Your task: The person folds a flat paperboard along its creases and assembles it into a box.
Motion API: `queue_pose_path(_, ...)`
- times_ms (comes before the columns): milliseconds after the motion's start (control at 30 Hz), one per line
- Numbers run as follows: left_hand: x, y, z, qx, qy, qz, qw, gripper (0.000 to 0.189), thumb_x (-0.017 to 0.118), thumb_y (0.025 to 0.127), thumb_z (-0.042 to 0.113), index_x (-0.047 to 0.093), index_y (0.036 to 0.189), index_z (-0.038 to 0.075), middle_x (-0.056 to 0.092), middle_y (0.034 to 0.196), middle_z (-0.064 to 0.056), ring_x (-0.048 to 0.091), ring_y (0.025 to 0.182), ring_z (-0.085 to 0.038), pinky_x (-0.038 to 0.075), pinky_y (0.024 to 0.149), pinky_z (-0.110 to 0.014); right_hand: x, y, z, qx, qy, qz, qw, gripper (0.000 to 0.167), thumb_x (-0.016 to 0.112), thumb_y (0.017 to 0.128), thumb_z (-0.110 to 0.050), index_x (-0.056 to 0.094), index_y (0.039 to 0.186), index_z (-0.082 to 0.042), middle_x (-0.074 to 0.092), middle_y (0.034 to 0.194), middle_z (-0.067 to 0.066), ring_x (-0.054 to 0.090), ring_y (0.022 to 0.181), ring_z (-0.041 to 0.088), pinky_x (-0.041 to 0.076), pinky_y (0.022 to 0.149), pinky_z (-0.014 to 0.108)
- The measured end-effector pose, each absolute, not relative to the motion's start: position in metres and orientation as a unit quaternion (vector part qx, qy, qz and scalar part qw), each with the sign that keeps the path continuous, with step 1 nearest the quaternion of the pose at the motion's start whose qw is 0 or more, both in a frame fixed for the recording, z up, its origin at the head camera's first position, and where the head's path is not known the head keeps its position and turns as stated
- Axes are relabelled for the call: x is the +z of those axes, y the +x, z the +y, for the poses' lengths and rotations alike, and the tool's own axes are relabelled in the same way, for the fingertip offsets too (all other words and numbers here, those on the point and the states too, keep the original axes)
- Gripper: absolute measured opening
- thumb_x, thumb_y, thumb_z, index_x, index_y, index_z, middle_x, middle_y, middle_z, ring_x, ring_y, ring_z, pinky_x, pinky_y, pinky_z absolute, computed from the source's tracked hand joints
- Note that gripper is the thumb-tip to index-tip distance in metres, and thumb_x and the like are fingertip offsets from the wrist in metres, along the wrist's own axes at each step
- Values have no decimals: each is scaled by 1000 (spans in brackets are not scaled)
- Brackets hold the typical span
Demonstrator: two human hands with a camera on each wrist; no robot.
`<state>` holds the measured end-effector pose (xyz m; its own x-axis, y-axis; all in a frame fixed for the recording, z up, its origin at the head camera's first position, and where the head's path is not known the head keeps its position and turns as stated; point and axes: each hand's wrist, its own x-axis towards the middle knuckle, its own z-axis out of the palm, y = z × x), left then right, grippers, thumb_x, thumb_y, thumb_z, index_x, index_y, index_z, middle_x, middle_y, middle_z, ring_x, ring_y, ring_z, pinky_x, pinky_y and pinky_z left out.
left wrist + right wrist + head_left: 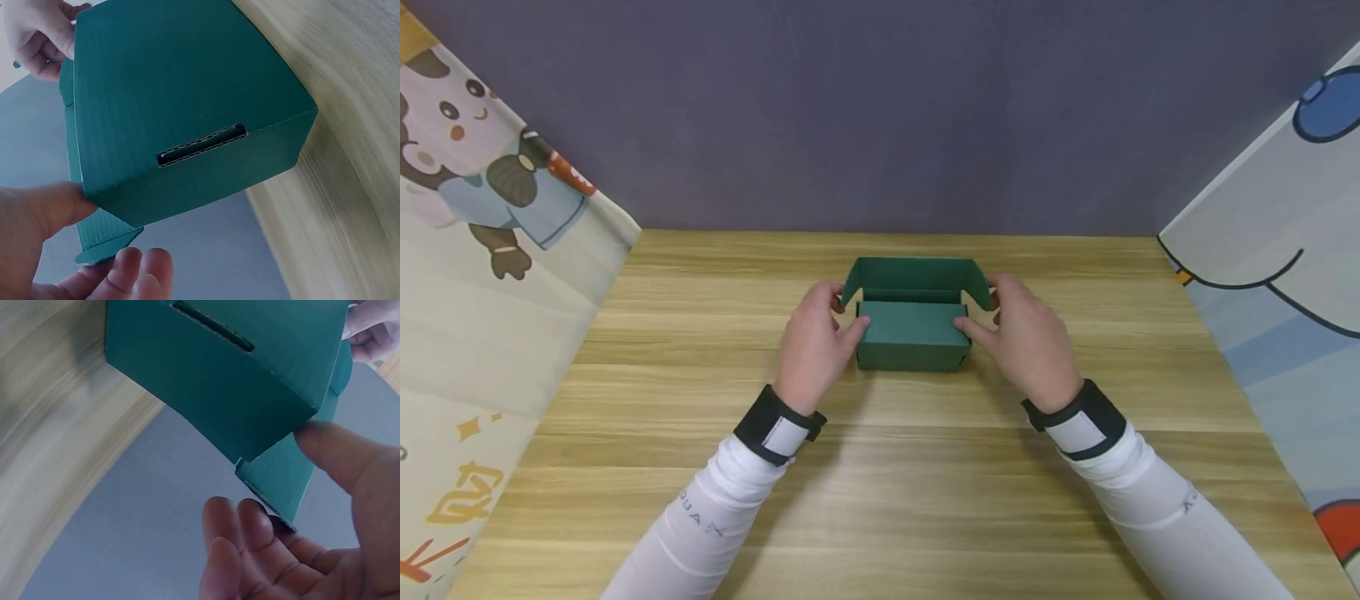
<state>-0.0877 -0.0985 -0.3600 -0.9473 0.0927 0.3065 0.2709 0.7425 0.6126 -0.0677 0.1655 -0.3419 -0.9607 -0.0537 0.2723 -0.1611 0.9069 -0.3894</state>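
Observation:
A small green cardboard box point(914, 325) sits on the wooden table, its lid point(917, 273) raised at the back with a side flap angled forward at each end. My left hand point(814, 343) is at the box's left end, thumb on the top corner and curled fingers by the left flap point(109, 244). At the other end, my right hand point(1033, 340) mirrors it, its thumb at the top right corner and its fingers behind the right flap point(275, 481). A narrow slot shows along the edge of each end in the wrist views.
The light wooden table point(925, 492) runs under both forearms. A dark blue-grey surface point(895, 108) lies beyond its back edge. Cartoon-printed cloths hang at the left point(490, 333) and right point(1285, 333) sides.

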Motion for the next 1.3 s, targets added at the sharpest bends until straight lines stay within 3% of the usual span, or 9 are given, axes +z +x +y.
queue_pose_path(233, -359, -87, -97, -335, -122, -923, 148, 49, 76, 84, 25, 56, 124, 5, 58, 94, -4, 59, 76, -18, 48, 59, -27, -341, -67, 163, 203, 74, -967, 133, 67, 77, 82, -36, 51, 134, -4, 64, 98, 8, 64, 81, 21, 53, 61, 40)
queue_pose_path(500, -356, -92, -98, -367, -156, -908, 131, 67, 75, 84, 16, 43, 143, 10, 58, 93, -2, 58, 75, -14, 49, 60, -26, -338, -71, 166, 261, 111, -949, 140, 56, 68, 90, -30, 51, 137, -5, 71, 97, 6, 64, 76, 16, 50, 59, 33)
queue_pose_path(767, -356, -99, -104, -434, -185, -880, 61, 76, 73, 85, 7, 34, 150, 13, 57, 93, -3, 62, 76, -12, 54, 61, -24, -334, -84, 181, 334, 139, -927, 98, 47, 58, 97, -25, 49, 141, -11, 72, 95, 3, 66, 76, 12, 54, 65, 30)
queue_pose_path(967, -355, -105, -112, -471, -196, -860, -9, 69, 66, 92, 21, 31, 151, 19, 59, 99, 0, 62, 85, -13, 55, 67, -27, -332, -93, 191, 351, 148, -923, 61, 51, 58, 97, -26, 44, 145, -17, 72, 90, 4, 62, 70, 13, 45, 55, 25)
queue_pose_path(1200, -352, -110, -118, -523, -192, -826, -82, 55, 52, 100, 30, 33, 151, 20, 59, 110, -8, 65, 89, -32, 58, 65, -32, -330, -97, 194, 372, 149, -916, 39, 52, 60, 96, -25, 43, 146, -24, 71, 85, 0, 63, 72, 14, 42, 53, 25)
queue_pose_path(1300, -353, -111, -120, -526, -193, -823, -90, 54, 51, 101, 32, 33, 150, 20, 59, 110, -9, 65, 88, -35, 59, 67, -37, -331, -97, 194, 376, 149, -914, 33, 52, 61, 96, -24, 43, 145, -27, 71, 85, 3, 63, 72, 13, 42, 52, 25)
